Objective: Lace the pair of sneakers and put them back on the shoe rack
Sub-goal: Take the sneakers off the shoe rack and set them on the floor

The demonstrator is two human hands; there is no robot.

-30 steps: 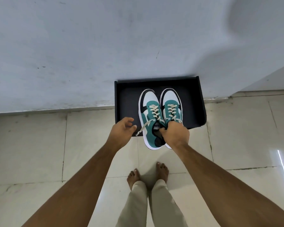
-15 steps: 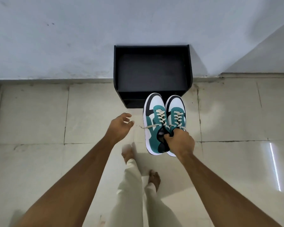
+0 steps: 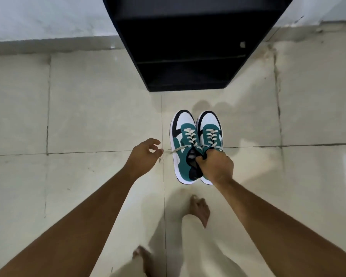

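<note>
My right hand (image 3: 216,166) is clamped on the pair of teal, white and black laced sneakers (image 3: 196,144), pinching both at the tongue openings, toes pointing away, carried side by side above the pale tiled floor (image 3: 88,116). One cream lace end (image 3: 178,149) trails left toward my left hand (image 3: 144,156), which hangs just beside it, fingers loosely spread, holding nothing. Ahead of the grip stands the black shoe rack (image 3: 188,47) against the wall, well apart from the shoes. Bare feet below, blurred.
</note>
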